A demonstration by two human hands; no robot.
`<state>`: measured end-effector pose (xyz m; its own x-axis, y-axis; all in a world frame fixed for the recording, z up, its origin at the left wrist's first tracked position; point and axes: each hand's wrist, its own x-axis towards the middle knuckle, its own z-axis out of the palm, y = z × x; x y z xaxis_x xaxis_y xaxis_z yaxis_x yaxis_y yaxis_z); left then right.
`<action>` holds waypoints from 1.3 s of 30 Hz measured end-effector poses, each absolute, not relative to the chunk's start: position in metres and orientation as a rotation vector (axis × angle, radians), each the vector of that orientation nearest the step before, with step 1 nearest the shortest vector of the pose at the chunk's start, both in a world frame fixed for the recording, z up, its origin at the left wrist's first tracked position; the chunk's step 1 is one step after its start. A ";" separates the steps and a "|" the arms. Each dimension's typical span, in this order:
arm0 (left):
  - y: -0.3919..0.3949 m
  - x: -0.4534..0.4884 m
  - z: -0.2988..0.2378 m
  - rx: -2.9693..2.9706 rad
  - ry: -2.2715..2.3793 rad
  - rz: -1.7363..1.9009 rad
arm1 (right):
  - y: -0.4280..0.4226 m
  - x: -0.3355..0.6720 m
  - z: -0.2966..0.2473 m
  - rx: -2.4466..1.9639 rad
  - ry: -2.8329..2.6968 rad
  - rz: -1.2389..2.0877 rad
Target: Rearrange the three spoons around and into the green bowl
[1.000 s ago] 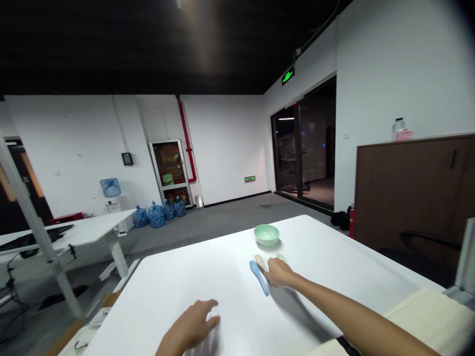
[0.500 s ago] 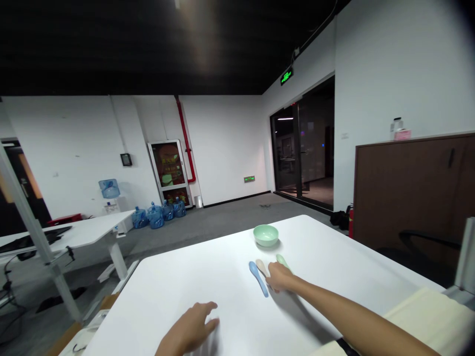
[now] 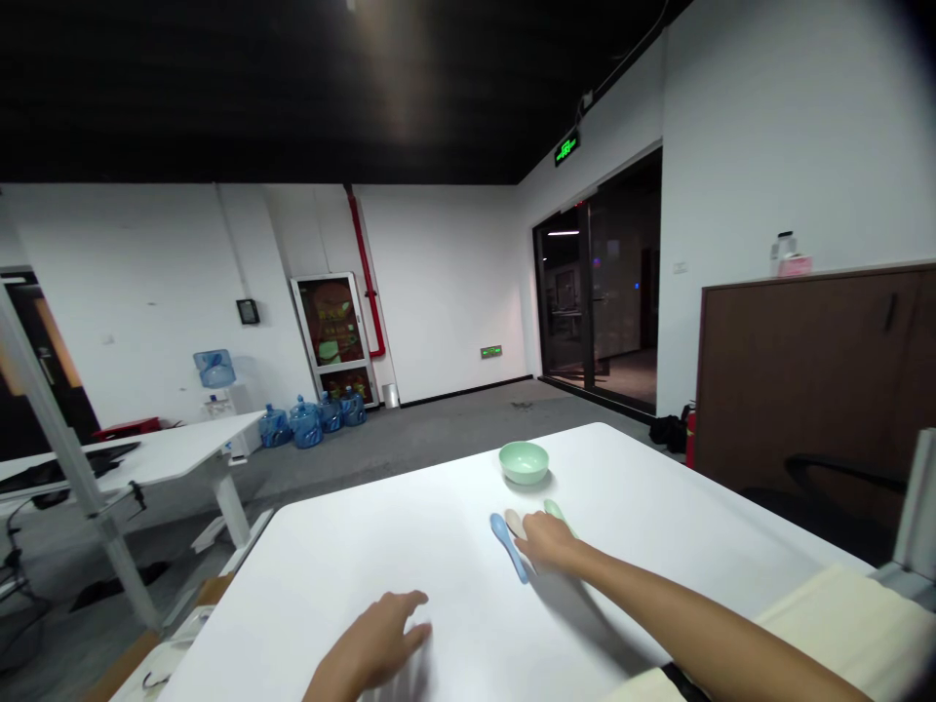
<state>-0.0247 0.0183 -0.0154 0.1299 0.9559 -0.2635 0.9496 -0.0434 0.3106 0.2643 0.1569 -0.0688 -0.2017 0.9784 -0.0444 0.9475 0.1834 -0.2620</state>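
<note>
Three spoons lie side by side on the white table (image 3: 351, 575): a blue spoon (image 3: 507, 542), a beige spoon (image 3: 515, 523) and a pale green spoon (image 3: 555, 511). My right hand (image 3: 551, 542) rests on them, fingers curled over the beige spoon's handle, between the blue and the green one. A mint-green bowl (image 3: 524, 461) stands just beyond the spoons. My left hand (image 3: 374, 641) lies flat on the table near the front edge, fingers stretched out, holding nothing.
A second white desk (image 3: 138, 458) stands to the left across grey carpet. Blue water jugs (image 3: 307, 421) and a dispenser (image 3: 214, 380) line the far wall. A brown cabinet (image 3: 811, 370) and a dark chair (image 3: 826, 487) are on the right.
My right hand has shifted slightly over the spoons, covering more of the beige one. The left hand stays put.
</note>
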 end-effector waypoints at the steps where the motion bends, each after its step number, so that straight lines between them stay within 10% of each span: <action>1: 0.018 -0.025 -0.015 2.009 1.836 0.023 | 0.156 0.262 -0.067 -1.870 -2.338 0.279; 39: 0.015 -0.024 -0.012 2.021 1.838 0.016 | 0.171 0.274 -0.043 -1.684 -2.263 0.435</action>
